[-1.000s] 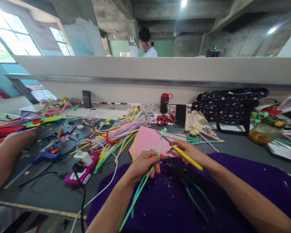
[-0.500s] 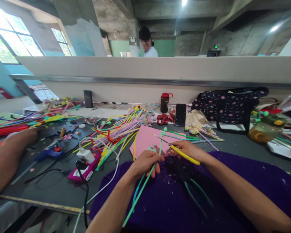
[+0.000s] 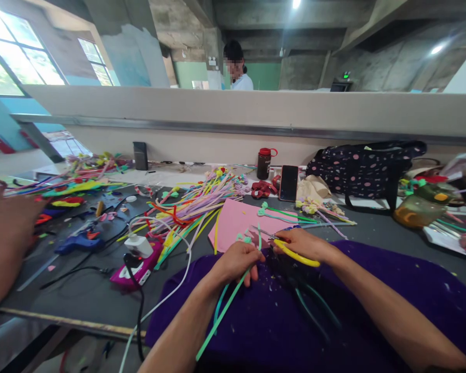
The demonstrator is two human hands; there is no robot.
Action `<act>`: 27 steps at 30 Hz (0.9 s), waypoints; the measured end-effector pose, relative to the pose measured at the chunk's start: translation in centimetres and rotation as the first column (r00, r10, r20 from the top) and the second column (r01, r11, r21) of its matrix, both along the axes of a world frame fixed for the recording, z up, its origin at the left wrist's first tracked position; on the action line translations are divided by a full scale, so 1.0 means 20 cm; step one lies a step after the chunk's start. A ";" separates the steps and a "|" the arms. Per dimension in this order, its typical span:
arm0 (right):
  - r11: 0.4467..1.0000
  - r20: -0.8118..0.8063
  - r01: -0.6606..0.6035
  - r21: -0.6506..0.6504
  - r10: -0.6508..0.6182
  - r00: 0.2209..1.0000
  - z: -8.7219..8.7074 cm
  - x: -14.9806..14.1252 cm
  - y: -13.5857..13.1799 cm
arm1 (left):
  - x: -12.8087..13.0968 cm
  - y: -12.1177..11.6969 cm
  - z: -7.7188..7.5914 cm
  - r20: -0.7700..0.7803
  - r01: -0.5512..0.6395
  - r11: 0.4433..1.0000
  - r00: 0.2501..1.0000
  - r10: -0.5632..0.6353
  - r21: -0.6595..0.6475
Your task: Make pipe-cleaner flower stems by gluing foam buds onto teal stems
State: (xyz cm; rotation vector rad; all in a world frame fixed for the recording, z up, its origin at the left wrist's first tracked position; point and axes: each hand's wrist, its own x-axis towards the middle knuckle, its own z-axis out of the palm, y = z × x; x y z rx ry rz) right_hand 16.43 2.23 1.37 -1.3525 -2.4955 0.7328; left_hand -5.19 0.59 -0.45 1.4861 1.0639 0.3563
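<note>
My left hand [image 3: 238,259] is closed on a pale green pipe cleaner [image 3: 227,324]. The pipe cleaner runs from the lower left up through the fingers, its short upper end rising above them. A bluish-green pipe cleaner [image 3: 219,305] hangs below the same hand. In my right hand [image 3: 303,244] are scissors with yellow handles [image 3: 299,254]. Their slim metal blades point left, at the pipe cleaner's upper end; whether they touch it, I cannot tell. Behind the hands lies a pink sheet [image 3: 233,220] with small green twisted pieces [image 3: 244,238] on it. Pliers with dark green handles [image 3: 310,308] rest on the purple cloth [image 3: 272,331].
A heap of coloured pipe cleaners [image 3: 205,202] lies behind. Left are a magenta power strip [image 3: 140,267], cables and a blue glue gun [image 3: 79,242]. Another person's hand [image 3: 8,228] reaches in there. A phone [image 3: 288,183], bottle [image 3: 264,163] and patterned bag [image 3: 365,173] stand at the back.
The scissors' blades have drawn closer together and their tip has shifted right and down. My left hand has barely moved. The other person's hand at left has come up and nearer.
</note>
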 end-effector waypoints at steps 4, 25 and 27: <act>1.000 0.055 0.018 -0.014 -0.017 0.998 -0.03 0.00 0.01 | 0.01 0.00 -0.01 -0.036 0.012 1.000 0.999 -0.011 0.010; 0.993 0.287 0.099 0.056 -0.111 0.951 0.02 -0.01 -0.08 | 0.01 0.00 -0.06 -0.159 0.067 0.992 0.986 -0.049 0.107; 0.991 0.337 0.112 0.069 -0.129 0.933 0.02 -0.02 -0.09 | 0.01 0.00 -0.07 -0.156 0.077 0.990 0.986 -0.058 0.119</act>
